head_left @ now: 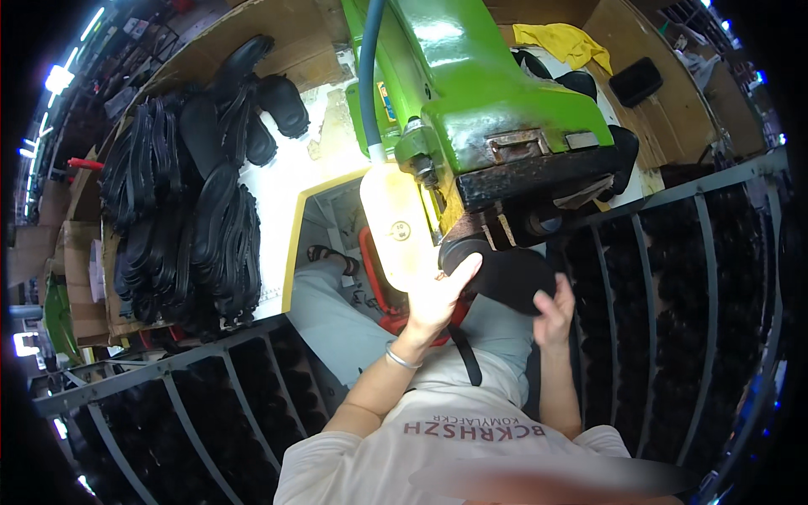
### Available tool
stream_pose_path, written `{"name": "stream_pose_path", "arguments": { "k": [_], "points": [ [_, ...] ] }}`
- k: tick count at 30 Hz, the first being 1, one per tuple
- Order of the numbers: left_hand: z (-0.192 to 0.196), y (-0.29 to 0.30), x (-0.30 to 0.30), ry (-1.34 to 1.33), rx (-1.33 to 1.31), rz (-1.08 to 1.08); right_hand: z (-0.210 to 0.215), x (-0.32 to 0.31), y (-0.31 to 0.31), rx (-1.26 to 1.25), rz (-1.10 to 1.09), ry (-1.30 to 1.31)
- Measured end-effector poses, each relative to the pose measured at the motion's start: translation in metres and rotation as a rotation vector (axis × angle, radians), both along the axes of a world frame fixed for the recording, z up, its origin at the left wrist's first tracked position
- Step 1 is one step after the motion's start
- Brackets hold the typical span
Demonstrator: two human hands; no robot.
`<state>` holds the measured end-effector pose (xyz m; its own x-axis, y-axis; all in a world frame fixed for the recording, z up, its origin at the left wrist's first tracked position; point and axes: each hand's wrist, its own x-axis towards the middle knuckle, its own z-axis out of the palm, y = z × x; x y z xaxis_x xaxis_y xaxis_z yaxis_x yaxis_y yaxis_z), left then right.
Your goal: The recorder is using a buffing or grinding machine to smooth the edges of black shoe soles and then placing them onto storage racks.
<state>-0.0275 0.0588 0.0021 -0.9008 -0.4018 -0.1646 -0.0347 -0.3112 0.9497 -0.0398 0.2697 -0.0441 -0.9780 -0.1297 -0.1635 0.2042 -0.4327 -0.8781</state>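
A black shoe sole (515, 276) is in front of me, under the head of a green machine (522, 114). My left hand (439, 296) grips its left end, the thumb lying over the top face. At the opposite end my right hand (553, 313) has its curled fingers at the sole's edge; part of their contact is hidden. The sole's left end is close beneath the machine's dark metal front, and I cannot tell whether it touches. A bright cream-yellow machine cover (391, 223) stands just beyond my left hand.
Piles of black soles (181, 202) lie on the white tabletop (273, 215) at left, with cardboard walls behind. More soles and a yellow cloth (564, 46) are at the far right. Metal racks (652, 328) with dark contents flank me. A blue-grey hose (372, 76) runs down to the machine.
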Motion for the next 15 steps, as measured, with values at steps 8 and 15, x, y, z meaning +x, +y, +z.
{"name": "stream_pose_path", "arguments": {
  "k": [8, 15],
  "points": [
    [-0.011, -0.041, 0.016, 0.164, 0.051, -0.01, 0.042, -0.065, -0.034, -0.018, 0.079, 0.147],
    [-0.019, -0.076, 0.063, 0.119, 0.181, 0.121, 0.045, -0.055, -0.081, 0.006, 0.216, 0.191]
  ]
}}
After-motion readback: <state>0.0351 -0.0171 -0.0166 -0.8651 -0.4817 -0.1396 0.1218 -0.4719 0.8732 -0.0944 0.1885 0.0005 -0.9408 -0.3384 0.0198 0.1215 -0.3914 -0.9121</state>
